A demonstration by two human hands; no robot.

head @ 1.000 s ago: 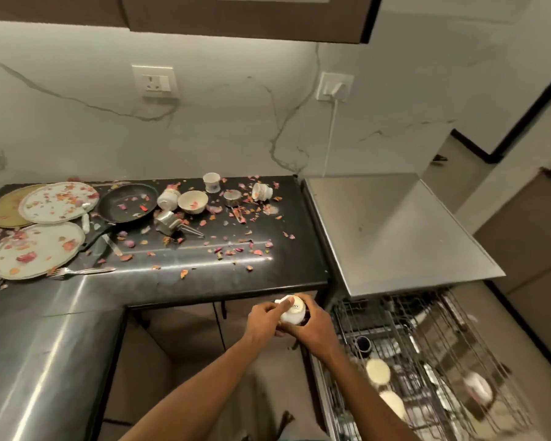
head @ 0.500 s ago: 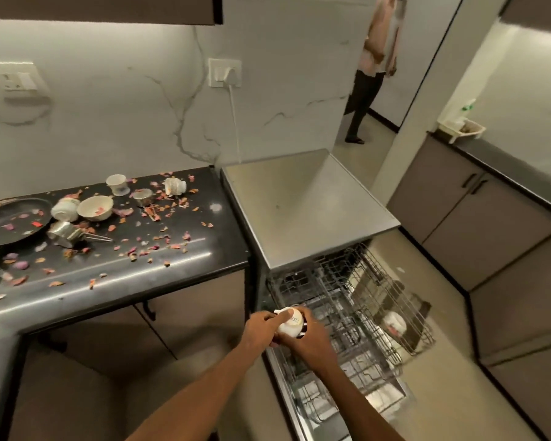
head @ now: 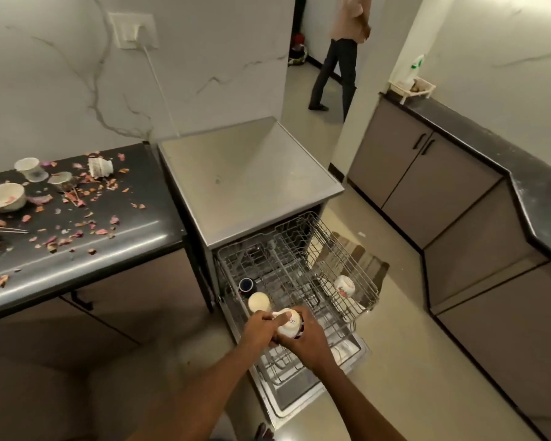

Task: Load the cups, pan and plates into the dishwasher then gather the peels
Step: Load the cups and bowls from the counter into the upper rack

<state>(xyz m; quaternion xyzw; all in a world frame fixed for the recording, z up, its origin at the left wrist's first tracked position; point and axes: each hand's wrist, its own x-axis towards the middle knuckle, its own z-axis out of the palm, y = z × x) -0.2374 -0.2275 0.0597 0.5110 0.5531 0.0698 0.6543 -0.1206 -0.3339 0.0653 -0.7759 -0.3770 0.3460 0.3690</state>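
Peels (head: 77, 198) and loose cups (head: 29, 168) litter the desk (head: 77, 259) at left. Both hands clamp one white cup (head: 288, 323), left hand (head: 260, 327) beside right hand (head: 303, 340), mouth down, directly above the rack (head: 299, 275)'s near-left corner, just beside a parked cup (head: 259, 302). Since half a second ago, the cup has moved from the rack's edge to over it.

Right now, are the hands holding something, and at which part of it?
Yes: a white cup, upside down over the dishwasher rack. The right hand grips its side; the left hand holds its other side.
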